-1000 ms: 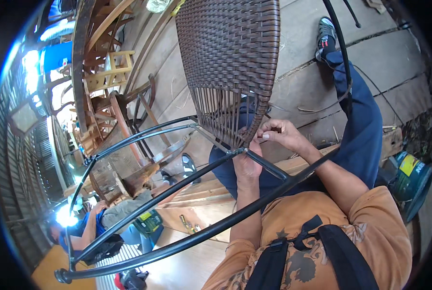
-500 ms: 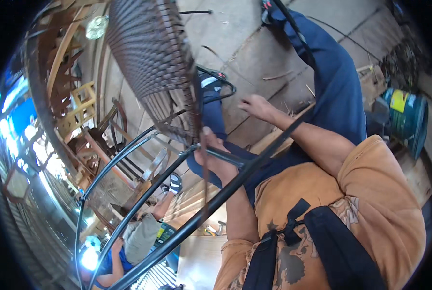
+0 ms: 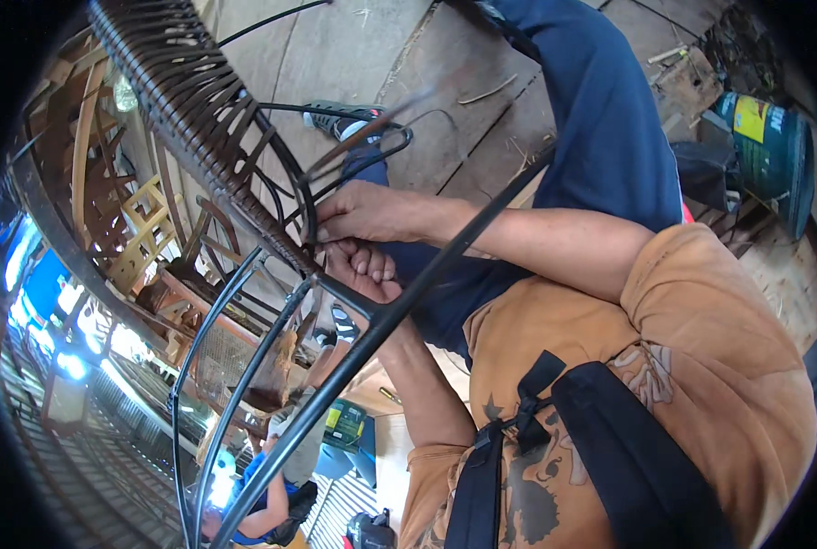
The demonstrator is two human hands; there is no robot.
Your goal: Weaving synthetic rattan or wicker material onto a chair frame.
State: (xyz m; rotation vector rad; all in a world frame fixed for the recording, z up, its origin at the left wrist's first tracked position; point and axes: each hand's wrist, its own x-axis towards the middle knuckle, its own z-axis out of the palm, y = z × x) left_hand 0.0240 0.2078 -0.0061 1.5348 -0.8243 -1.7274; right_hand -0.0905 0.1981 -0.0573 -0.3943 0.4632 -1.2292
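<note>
1. The woven panel (image 3: 189, 110) of dark brown wicker strips stood at upper left, fixed to a black metal chair frame (image 3: 381, 320) whose tubes ran diagonally across the view.
2. The right hand (image 3: 363, 212) lay at the lower edge of the weave, fingers drawn together and apparently pinching a strand end against the frame; the exact contact was hidden by the fingers themselves.
3. The left hand (image 3: 361, 272) sat just below it, touching the frame, fingers curled closed around a tube or strand; which of the two could not be told.
4. Loose black strands (image 3: 363, 156) looped outward from the weave above the right hand.
5. The person wore an orange shirt (image 3: 701, 366), black shoulder straps (image 3: 610, 457) and blue trousers (image 3: 601, 119).
6. A blue bucket (image 3: 765, 146) stood on the plank floor (image 3: 335, 46) at upper right, well apart from the hands.
7. Wooden chair frames (image 3: 143, 229) were stacked at left, beyond the panel.
</note>
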